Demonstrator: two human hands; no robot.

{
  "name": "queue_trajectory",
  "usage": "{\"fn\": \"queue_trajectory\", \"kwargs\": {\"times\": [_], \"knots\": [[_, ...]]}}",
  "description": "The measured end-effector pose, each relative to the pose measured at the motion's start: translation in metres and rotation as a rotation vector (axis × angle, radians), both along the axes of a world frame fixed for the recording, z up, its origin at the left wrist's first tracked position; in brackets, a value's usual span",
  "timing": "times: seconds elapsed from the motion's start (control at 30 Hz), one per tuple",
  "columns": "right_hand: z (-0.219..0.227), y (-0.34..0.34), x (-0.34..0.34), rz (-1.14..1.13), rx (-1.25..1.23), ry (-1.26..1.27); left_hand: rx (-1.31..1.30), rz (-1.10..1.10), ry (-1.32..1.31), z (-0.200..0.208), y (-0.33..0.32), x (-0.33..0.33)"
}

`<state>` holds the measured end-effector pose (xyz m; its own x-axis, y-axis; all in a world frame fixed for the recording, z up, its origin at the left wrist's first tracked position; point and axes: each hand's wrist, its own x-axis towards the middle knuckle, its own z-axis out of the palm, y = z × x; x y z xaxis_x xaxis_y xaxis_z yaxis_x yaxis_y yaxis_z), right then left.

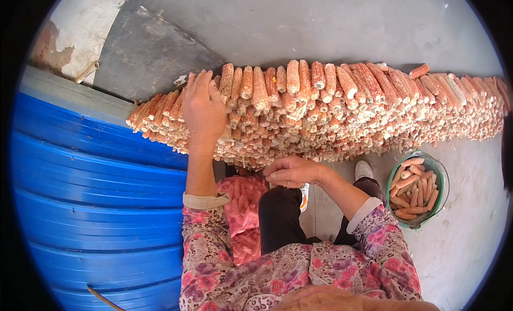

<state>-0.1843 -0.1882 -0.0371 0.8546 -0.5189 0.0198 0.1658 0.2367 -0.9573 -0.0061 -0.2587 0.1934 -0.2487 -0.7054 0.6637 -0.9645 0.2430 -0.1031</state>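
Long rows of bare, reddish corncobs [320,110] are piled into a stack against the grey wall, their ends facing me. My left hand [204,110] lies over the top of the stack near its left end, fingers stretched out against the upper cobs. In front of the stack, above my knee, my right hand [293,171] is closed with the fingers curled. A strip of rough, reddish surface under it looks like a corncob, mostly hidden by the hand. Beside my left leg stands a pink mesh sack [243,204] with cobs showing through.
A green bucket [394,204] with several loose cobs stands on the concrete floor to my right. Blue ribbed metal sheeting [101,193] runs along my left side. The grey wall [320,27] rises behind the stack, and one loose cob [419,71] lies on top.
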Motion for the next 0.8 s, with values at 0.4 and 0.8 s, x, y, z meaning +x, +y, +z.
{"fn": "queue_trajectory", "kwargs": {"times": [0.4, 0.8], "knots": [[0.002, 0.002, 0.002, 0.017, -0.043, 0.064, 0.317, -0.059, -0.136, -0.024, -0.015, 0.002], [0.011, -0.011, -0.015, -0.145, 0.629, -0.474, 0.227, -0.152, 0.533, -0.057, 0.123, -0.016]]}}
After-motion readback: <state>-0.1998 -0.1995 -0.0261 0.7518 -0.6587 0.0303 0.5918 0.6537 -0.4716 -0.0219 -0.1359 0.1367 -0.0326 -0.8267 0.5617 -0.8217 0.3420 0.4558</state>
